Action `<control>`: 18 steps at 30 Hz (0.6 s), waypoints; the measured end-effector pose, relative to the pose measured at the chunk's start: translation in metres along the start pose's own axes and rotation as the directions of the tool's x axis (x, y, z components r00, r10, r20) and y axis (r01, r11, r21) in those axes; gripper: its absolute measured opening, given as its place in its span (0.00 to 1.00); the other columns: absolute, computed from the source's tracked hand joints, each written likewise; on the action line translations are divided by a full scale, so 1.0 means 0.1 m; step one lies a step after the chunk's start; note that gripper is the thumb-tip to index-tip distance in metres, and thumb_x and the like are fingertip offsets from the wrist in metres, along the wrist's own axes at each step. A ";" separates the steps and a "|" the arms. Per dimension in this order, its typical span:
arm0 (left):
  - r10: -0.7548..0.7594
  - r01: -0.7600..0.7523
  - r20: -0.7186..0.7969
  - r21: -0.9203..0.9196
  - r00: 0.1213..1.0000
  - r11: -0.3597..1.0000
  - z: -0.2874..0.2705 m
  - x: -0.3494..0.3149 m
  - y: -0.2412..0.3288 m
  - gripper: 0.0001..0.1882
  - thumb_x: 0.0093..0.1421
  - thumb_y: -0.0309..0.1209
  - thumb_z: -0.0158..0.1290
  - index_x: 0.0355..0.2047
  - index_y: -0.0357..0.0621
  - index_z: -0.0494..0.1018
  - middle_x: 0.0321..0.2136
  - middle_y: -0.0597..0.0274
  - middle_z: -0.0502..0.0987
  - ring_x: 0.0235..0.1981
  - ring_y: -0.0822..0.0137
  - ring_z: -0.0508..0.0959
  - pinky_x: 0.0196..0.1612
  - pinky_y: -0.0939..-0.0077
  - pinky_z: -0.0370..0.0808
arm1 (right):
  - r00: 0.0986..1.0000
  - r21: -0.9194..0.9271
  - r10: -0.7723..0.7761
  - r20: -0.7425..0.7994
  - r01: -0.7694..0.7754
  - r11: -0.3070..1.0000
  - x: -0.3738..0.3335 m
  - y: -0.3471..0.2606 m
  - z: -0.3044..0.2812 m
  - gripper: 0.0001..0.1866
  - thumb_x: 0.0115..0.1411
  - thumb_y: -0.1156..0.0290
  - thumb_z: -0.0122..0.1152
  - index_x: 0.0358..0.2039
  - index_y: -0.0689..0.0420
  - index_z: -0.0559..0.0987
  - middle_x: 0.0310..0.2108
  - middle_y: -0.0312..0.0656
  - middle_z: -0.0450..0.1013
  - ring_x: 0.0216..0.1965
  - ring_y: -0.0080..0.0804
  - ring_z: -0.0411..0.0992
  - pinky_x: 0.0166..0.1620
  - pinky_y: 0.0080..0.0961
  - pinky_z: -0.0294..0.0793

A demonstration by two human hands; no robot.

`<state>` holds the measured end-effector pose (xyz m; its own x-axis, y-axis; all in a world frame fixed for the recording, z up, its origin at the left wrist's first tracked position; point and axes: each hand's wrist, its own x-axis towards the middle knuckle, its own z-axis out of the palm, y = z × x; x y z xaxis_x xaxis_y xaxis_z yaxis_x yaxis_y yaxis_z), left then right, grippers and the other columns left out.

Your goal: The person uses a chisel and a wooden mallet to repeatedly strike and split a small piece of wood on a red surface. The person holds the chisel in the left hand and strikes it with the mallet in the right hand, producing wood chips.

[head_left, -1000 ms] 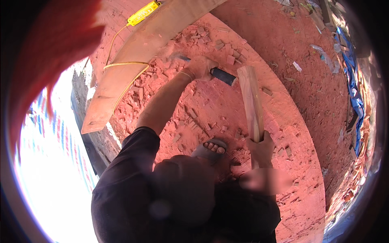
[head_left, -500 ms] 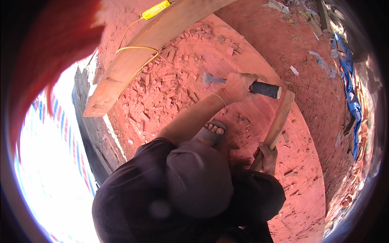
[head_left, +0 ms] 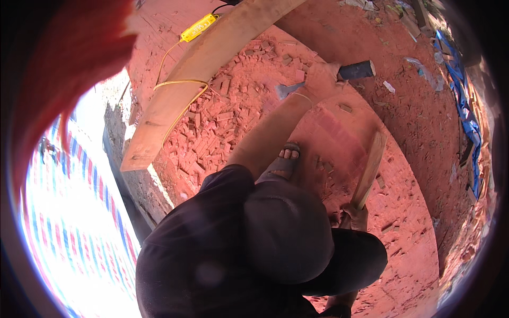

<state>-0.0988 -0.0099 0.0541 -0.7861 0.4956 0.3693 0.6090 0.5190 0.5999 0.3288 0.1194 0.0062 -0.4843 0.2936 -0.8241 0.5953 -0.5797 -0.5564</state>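
The chisel (head_left: 357,71), gripped in the left hand (head_left: 322,78) over the red board (head_left: 339,132), should be handled as stiff and sharp, held by its handle, while the club (head_left: 370,170), probably heavier, is gripped near its lower end by the right hand (head_left: 358,216).

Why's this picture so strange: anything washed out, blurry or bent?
In the head view, strong light bleaches the striped red, white and blue sheet; also there, the fuzzy red shape at upper left is out of focus, a faint round flare sits on the black cloth shirt, and the wide lens bends edges near its dark rim; the brown wooden bar looks fairly sharp.
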 end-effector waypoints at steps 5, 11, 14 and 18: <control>-0.115 0.110 -0.038 -0.126 0.993 0.986 0.07 0.23 -0.68 0.09 0.53 0.34 0.62 0.30 0.44 0.78 0.21 0.52 0.79 0.24 0.52 0.82 0.29 0.59 0.78 | 0.995 -0.160 0.029 -0.093 -0.044 0.986 -0.10 -0.06 0.22 0.13 0.50 0.73 0.71 0.33 0.60 0.75 0.20 0.40 0.72 0.17 0.30 0.73 0.22 0.29 0.76; -0.174 0.176 0.043 -0.046 0.984 0.983 0.10 0.22 -0.93 0.09 0.52 0.35 0.63 0.29 0.44 0.77 0.20 0.53 0.79 0.24 0.53 0.82 0.28 0.59 0.78 | 0.951 -0.249 0.033 -0.307 -0.113 0.962 -0.34 -0.41 0.82 0.17 0.47 0.77 0.68 0.39 0.63 0.74 0.24 0.41 0.73 0.22 0.33 0.74 0.26 0.27 0.75; -0.219 0.219 0.001 0.009 0.976 0.976 0.10 0.28 -0.97 0.09 0.52 0.35 0.63 0.28 0.45 0.77 0.19 0.57 0.79 0.24 0.55 0.83 0.27 0.60 0.77 | 0.944 -0.290 0.035 -0.329 -0.136 0.947 -0.52 -0.64 0.99 0.15 0.48 0.77 0.65 0.37 0.64 0.74 0.23 0.41 0.72 0.21 0.33 0.73 0.26 0.26 0.74; -0.242 0.235 -0.064 -0.103 0.968 0.967 -0.01 0.33 -1.01 0.09 0.51 0.36 0.64 0.26 0.46 0.77 0.18 0.61 0.79 0.23 0.57 0.82 0.26 0.62 0.76 | 0.887 -0.258 -0.236 -0.398 0.139 0.956 -0.64 -1.09 0.83 0.19 0.49 0.76 0.65 0.43 0.66 0.75 0.28 0.46 0.76 0.28 0.36 0.75 0.34 0.31 0.77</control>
<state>-0.1858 -0.0464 0.0065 -0.9151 0.3100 0.2578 0.3934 0.5464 0.7394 0.2413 0.1010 0.1281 -0.3151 0.6995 -0.6414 0.6672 -0.3174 -0.6739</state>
